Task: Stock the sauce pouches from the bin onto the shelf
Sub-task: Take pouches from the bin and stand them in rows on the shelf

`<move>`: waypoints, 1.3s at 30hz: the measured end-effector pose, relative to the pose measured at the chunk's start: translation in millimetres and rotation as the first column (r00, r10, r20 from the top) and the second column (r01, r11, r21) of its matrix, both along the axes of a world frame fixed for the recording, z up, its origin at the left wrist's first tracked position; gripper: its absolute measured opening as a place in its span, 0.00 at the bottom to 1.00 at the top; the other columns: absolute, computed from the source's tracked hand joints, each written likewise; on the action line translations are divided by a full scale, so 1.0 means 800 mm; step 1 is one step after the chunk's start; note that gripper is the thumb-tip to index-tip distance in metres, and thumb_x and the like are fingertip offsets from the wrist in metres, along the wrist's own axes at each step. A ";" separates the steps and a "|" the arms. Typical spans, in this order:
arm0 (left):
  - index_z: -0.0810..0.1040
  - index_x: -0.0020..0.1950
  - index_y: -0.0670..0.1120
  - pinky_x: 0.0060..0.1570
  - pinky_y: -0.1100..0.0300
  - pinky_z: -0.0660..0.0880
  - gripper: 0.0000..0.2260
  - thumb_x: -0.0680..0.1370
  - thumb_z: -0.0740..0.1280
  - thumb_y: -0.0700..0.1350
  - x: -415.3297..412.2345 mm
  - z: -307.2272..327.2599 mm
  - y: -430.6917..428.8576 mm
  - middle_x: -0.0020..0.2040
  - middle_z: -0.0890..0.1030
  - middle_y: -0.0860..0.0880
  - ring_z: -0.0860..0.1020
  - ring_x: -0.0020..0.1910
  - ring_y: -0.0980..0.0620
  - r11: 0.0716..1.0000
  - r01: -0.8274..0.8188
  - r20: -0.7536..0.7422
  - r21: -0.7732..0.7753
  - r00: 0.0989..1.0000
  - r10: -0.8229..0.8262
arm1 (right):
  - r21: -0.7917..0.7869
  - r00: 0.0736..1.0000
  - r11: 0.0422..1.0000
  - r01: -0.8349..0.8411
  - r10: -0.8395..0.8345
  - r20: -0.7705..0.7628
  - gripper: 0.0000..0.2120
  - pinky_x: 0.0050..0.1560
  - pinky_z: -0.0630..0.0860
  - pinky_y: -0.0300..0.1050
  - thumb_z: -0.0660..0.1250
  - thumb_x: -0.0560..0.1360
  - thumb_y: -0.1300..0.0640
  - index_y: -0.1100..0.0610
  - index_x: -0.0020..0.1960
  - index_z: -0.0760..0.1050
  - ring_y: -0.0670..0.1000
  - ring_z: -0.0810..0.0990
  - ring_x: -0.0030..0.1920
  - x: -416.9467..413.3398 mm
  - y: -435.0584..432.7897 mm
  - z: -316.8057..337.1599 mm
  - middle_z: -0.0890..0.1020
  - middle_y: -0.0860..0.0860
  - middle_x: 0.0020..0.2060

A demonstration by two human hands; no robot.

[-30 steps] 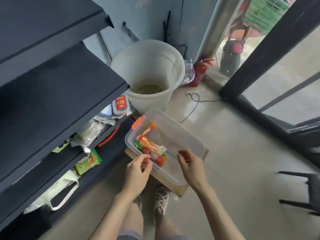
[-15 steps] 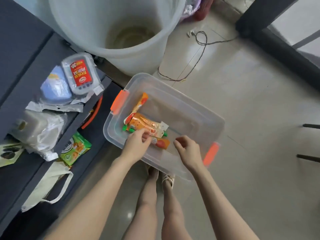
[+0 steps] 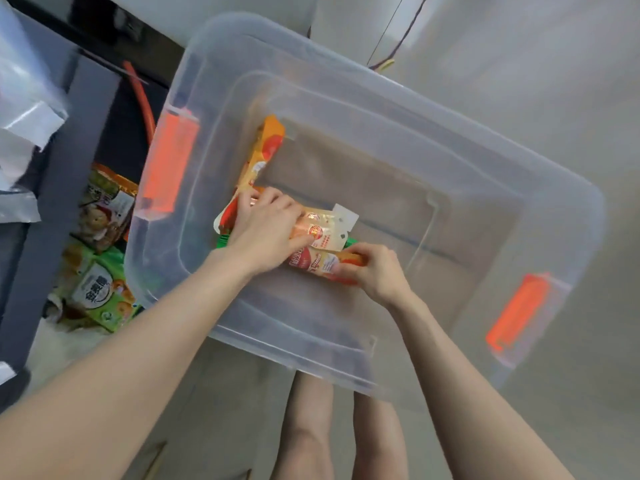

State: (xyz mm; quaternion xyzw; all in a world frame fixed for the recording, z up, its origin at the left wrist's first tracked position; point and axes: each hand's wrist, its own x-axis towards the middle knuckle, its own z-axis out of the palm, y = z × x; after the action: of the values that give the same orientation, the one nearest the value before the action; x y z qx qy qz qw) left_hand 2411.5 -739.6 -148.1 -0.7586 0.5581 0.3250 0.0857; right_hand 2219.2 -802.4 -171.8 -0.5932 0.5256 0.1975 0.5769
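While both hands are sunk in the clear plastic bin (image 3: 415, 109), the picking-up step of the stocking job is judged to be under way. The sauce pouches (image 3: 322, 258) are bunched at the bin's nine o'clock end, near one orange latch (image 3: 169, 164). The left hand (image 3: 266, 223) is curled over the top pouch (image 3: 332, 226), the one with a white hang tab, fingers hooked on its far edge and thumb pressed on its face. The right hand (image 3: 372, 271), at four o'clock of the left, is pinched round the end of a red-labelled pouch (image 3: 311, 263) beneath. An orange pouch (image 3: 266, 147) is left lying at twelve o'clock of the pile. Next, a lift clear of the bin wall and a swing towards the dark shelf (image 3: 65, 133) at nine o'clock would be called for. A round red emblem and pale characters are made out on the labels, but no brand can be read; the green packet (image 3: 100, 292) on the shelf is likewise blurred.
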 end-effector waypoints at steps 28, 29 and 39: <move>0.70 0.56 0.43 0.49 0.52 0.70 0.12 0.79 0.63 0.50 -0.015 0.120 -0.008 0.55 0.78 0.42 0.76 0.55 0.41 0.872 -0.473 -0.304 0.126 0.819 0.488 | 0.311 0.736 0.762 0.567 -0.639 0.223 0.17 0.43 0.81 0.43 0.71 0.67 0.53 0.57 0.54 0.76 0.51 0.84 0.46 -0.053 -0.014 0.156 0.85 0.54 0.47; 0.73 0.56 0.43 0.50 0.53 0.72 0.10 0.79 0.63 0.47 -0.019 0.136 -0.005 0.55 0.79 0.44 0.77 0.55 0.42 0.824 -0.553 -0.378 0.122 0.742 0.554 | 0.316 0.753 0.780 0.540 -0.616 0.233 0.17 0.43 0.81 0.43 0.71 0.68 0.54 0.58 0.55 0.76 0.52 0.84 0.46 -0.053 -0.014 0.169 0.85 0.55 0.48; 0.75 0.61 0.50 0.41 0.56 0.80 0.15 0.75 0.66 0.51 -0.107 0.328 0.082 0.53 0.84 0.47 0.82 0.51 0.47 0.135 -0.814 -0.754 0.564 -0.441 0.487 | 0.390 0.811 0.871 0.300 -0.448 0.377 0.14 0.48 0.80 0.50 0.71 0.66 0.57 0.51 0.52 0.78 0.52 0.84 0.47 -0.056 0.005 0.341 0.85 0.51 0.48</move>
State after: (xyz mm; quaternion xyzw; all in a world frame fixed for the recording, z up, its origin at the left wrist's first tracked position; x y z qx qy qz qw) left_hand 2325.8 -674.0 114.4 -0.5745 -0.1075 0.5602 -0.5870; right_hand 2174.8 -798.1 101.0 -0.4070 0.4451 0.0142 0.7975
